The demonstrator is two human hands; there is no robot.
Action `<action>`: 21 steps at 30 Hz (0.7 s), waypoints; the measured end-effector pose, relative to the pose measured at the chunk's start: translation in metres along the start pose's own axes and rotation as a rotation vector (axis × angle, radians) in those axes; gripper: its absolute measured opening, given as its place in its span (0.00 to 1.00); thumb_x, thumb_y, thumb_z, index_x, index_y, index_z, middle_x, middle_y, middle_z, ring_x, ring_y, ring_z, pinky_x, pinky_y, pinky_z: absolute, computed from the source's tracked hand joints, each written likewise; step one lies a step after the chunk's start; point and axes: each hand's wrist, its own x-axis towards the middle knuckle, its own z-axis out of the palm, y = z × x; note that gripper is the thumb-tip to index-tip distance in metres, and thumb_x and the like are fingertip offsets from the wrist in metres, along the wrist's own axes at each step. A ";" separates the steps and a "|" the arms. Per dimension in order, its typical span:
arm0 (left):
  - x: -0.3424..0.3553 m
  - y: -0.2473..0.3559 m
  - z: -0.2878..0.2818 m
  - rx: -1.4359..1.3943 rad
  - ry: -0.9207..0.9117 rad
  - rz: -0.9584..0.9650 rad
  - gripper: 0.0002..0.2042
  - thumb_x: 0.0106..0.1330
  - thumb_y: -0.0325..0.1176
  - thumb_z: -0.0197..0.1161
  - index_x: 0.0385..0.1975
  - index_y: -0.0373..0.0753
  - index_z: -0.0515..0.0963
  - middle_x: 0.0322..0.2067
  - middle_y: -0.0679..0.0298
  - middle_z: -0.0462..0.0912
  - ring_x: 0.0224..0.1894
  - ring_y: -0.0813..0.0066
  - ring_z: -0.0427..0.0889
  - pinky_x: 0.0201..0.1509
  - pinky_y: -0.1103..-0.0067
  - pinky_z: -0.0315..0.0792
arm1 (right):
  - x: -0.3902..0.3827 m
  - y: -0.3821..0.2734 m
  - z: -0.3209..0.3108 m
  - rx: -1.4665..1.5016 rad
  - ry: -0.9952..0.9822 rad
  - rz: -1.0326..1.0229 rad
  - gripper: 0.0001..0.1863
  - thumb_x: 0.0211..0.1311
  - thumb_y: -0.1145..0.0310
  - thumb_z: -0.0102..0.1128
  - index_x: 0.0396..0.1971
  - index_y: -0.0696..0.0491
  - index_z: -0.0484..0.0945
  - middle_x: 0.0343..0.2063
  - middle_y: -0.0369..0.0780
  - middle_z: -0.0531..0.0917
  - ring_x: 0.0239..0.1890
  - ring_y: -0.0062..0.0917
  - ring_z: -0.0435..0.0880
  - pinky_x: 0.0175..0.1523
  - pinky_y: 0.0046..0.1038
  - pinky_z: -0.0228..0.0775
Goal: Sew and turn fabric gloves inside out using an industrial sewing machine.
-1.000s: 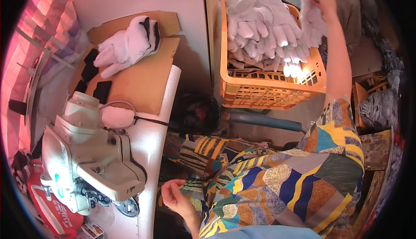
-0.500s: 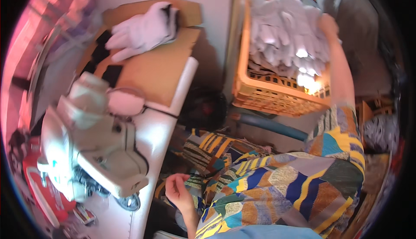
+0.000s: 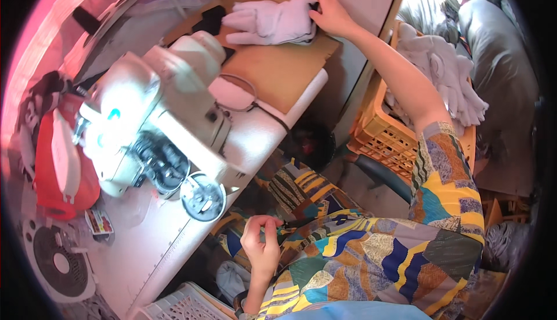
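My right hand (image 3: 335, 17) is at the cuff end of a stack of white knit gloves (image 3: 270, 23). Its thumb and fingers are apart, touching or nearly touching the dark cuffs. The gloves lie on a brown cardboard sheet (image 3: 272, 76) at the back of the sewing table. My left hand (image 3: 261, 243) is closed in front of my lap, its fingers curled; whatever they may hold is too small to make out. More white gloves (image 3: 435, 64) are heaped in an orange plastic crate (image 3: 383, 131) to the right, partly hidden behind my right forearm.
A white sewing machine (image 3: 156, 111) stands on the white table (image 3: 165, 244) at the left. Beyond it are a red container (image 3: 69, 169) and a round black-and-white part (image 3: 61, 262). A pale plastic basket (image 3: 185, 305) is below the table's near edge. Grey bags fill the far right.
My right hand has left the glove heap in the crate and reached left to the stack on the cardboard. The view has turned left. My left hand stays near my lap, fingers curled.
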 end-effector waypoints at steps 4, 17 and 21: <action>-0.009 -0.001 -0.007 -0.012 0.065 -0.058 0.04 0.63 0.23 0.57 0.27 0.33 0.75 0.25 0.60 0.80 0.29 0.70 0.79 0.35 0.77 0.70 | 0.051 -0.017 0.018 0.662 -0.426 0.678 0.17 0.58 0.74 0.56 0.48 0.63 0.73 0.43 0.46 0.80 0.45 0.34 0.81 0.45 0.35 0.77; 0.019 0.001 0.017 -0.318 -0.176 -0.032 0.12 0.66 0.33 0.58 0.44 0.33 0.75 0.43 0.57 0.81 0.42 0.70 0.80 0.47 0.77 0.72 | -0.055 -0.159 -0.107 1.155 0.201 0.084 0.16 0.54 0.76 0.63 0.44 0.58 0.77 0.34 0.37 0.82 0.34 0.23 0.82 0.40 0.27 0.77; 0.056 -0.007 0.037 -1.363 -0.479 -0.465 0.32 0.70 0.54 0.48 0.64 0.34 0.59 0.58 0.53 0.72 0.56 0.66 0.75 0.62 0.71 0.66 | -0.159 -0.196 -0.136 0.859 -0.618 -0.504 0.08 0.38 0.77 0.64 0.23 0.53 0.76 0.26 0.41 0.77 0.30 0.35 0.80 0.34 0.31 0.72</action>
